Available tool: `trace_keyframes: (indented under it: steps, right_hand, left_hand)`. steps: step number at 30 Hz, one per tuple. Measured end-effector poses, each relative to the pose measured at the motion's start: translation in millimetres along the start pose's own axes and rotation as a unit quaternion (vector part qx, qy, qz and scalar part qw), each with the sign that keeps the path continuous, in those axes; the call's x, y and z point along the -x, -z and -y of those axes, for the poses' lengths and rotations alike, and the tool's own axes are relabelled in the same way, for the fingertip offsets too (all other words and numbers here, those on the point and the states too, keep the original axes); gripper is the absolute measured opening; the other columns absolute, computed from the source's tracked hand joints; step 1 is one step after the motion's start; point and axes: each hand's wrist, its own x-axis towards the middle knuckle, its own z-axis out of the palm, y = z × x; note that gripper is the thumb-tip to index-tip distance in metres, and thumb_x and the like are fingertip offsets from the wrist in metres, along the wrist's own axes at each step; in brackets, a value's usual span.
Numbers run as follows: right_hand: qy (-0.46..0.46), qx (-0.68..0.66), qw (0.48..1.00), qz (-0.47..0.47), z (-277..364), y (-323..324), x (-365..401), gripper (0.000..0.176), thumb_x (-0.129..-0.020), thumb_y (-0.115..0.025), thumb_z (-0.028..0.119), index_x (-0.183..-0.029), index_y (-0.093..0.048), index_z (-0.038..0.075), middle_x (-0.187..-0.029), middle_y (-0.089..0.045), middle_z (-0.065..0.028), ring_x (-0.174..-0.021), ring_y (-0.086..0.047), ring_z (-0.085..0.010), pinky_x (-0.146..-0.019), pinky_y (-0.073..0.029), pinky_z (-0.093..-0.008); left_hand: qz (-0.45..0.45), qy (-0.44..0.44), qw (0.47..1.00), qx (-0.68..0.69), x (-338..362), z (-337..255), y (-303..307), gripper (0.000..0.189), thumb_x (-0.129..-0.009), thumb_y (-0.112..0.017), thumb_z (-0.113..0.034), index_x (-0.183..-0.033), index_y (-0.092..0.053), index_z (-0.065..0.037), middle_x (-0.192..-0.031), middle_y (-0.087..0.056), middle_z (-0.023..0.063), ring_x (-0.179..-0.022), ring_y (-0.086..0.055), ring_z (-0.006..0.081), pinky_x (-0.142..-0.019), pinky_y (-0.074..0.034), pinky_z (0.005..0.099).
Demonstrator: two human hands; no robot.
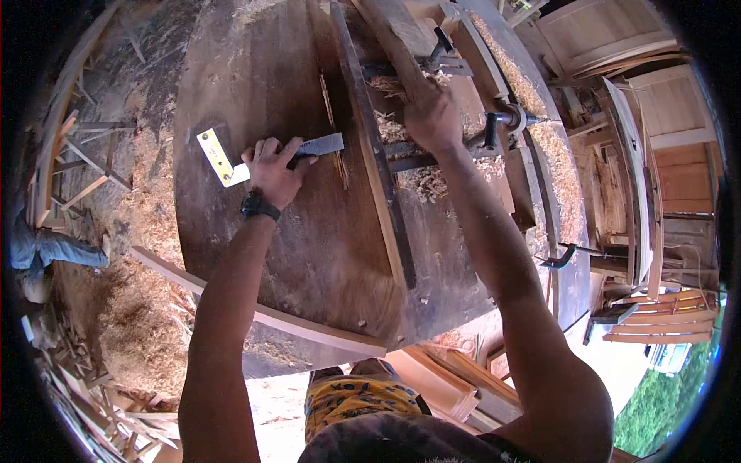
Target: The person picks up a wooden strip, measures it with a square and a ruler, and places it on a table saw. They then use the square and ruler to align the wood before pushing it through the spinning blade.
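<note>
A workshop scene seen from above, with a wide brown surface [309, 247] strewn with shavings. On its left part lies the square [214, 157], its yellow-and-white arm flat at left, its metal blade apparently running under the left hand [276, 176] and out to the right. That hand is closed on the blade, finger and thumb astride it. The right hand [434, 116] is clenched around the near end of a board [397, 42] that slants away to the far side.

The left hand covers the middle of the square, so a sideways push from the palm or wrist could swivel it askew. Loose shavings [343, 171] beside the blade could work underneath and keep it from lying flat. A long strip [377, 162] stands between the two hands; a sweep of either arm could knock it.

At right, a black clamp handle [491, 131] juts up near the right hand, and a quick pull on the board could bang the knuckles against it. The board's rough-looking wood could also leave splinters in the bare palm.

At the near side, a curved strip [309, 328] passes below the left forearm, its left end sticking out past the surface. A bump there could tip it to the floor.
</note>
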Motion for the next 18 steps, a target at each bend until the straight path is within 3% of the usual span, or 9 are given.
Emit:
trace_keyframes:
  steps: [1,3,4,6,10,13,15,18]
  right_hand:
    - [-0.001,0.001,1.000,0.000,2.6,11.0,-3.8,0.054,-0.080,-0.058,0.025,-0.129,-0.054,0.005,-0.135,-0.050,-0.0246,-0.123,-0.048,-0.0454,-0.106,-0.039,-0.0500]
    - [0.073,0.094,0.973,-0.198,-3.9,30.8,-20.8,0.054,-0.078,-0.060,0.025,-0.128,-0.055,0.003,-0.121,-0.060,-0.0238,-0.113,-0.055,-0.0440,-0.097,-0.046,-0.0491]
    - [0.075,0.093,0.973,-0.197,-13.5,35.5,-30.5,0.054,-0.078,-0.060,0.025,-0.128,-0.055,0.003,-0.121,-0.060,-0.0238,-0.113,-0.055,-0.0440,-0.097,-0.046,-0.0491]
    - [-0.056,0.160,0.983,-0.065,-39.1,44.6,-59.0,0.056,-0.077,-0.061,0.027,-0.126,-0.055,0.002,-0.113,-0.064,-0.0225,-0.109,-0.060,-0.0385,-0.094,-0.048,-0.0456]
    - [-0.043,0.148,0.988,-0.031,-92.5,18.0,-131.9,0.048,-0.076,-0.063,0.029,-0.115,-0.064,0.001,-0.107,-0.067,-0.0220,-0.102,-0.064,-0.0328,-0.088,-0.051,-0.0432]
    - [0.022,0.183,0.979,0.087,-130.4,-4.0,-203.5,0.036,-0.077,-0.064,0.030,-0.101,-0.071,0.004,-0.105,-0.068,-0.0204,-0.098,-0.066,-0.0296,-0.084,-0.053,-0.0415]
    - [0.108,0.277,0.954,0.047,-146.2,-22.5,-238.7,0.024,-0.077,-0.066,0.030,-0.087,-0.075,0.010,-0.104,-0.069,-0.0171,-0.095,-0.067,-0.0297,-0.081,-0.053,-0.0416]
    - [0.164,0.242,0.954,0.067,-130.9,-20.1,-238.1,0.025,-0.077,-0.066,0.028,-0.093,-0.072,0.010,-0.102,-0.068,-0.0177,-0.096,-0.066,-0.0318,-0.082,-0.052,-0.0431]
  left_hand:
    - [0.000,0.000,1.000,0.002,0.4,-1.7,0.6,0.039,-0.075,-0.078,-0.037,-0.109,-0.069,-0.020,-0.094,-0.056,0.0058,-0.096,-0.053,0.0265,-0.088,-0.033,0.0472]
    - [-0.010,-0.011,1.000,-0.004,-0.8,-1.9,4.6,0.039,-0.075,-0.078,-0.038,-0.109,-0.069,-0.021,-0.093,-0.056,0.0058,-0.097,-0.053,0.0267,-0.090,-0.033,0.0476]
    - [-0.010,-0.009,1.000,-0.005,0.1,-1.2,5.1,0.039,-0.075,-0.078,-0.038,-0.109,-0.069,-0.021,-0.093,-0.056,0.0058,-0.097,-0.053,0.0267,-0.090,-0.033,0.0476]
    - [-0.008,-0.005,1.000,-0.014,0.1,-1.7,2.7,0.039,-0.076,-0.077,-0.038,-0.110,-0.069,-0.021,-0.094,-0.057,0.0060,-0.098,-0.054,0.0266,-0.091,-0.033,0.0478]
    - [-0.018,-0.008,1.000,-0.014,0.9,1.0,0.0,0.038,-0.076,-0.077,-0.038,-0.109,-0.069,-0.021,-0.095,-0.057,0.0058,-0.098,-0.054,0.0261,-0.090,-0.033,0.0481]
    - [0.017,0.013,1.000,-0.016,2.0,-0.8,-1.2,0.045,-0.077,-0.074,-0.045,-0.114,-0.068,-0.021,-0.103,-0.056,0.0091,-0.103,-0.052,0.0300,-0.091,-0.033,0.0496]
    - [-0.021,0.000,0.999,-0.023,1.2,-1.9,-0.3,0.037,-0.075,-0.077,-0.038,-0.107,-0.069,-0.020,-0.096,-0.058,0.0072,-0.098,-0.054,0.0268,-0.086,-0.034,0.0461]
    - [-0.002,-0.001,1.000,-0.007,0.1,-0.9,2.9,0.038,-0.074,-0.078,-0.038,-0.107,-0.069,-0.020,-0.097,-0.058,0.0079,-0.097,-0.054,0.0272,-0.084,-0.034,0.0456]
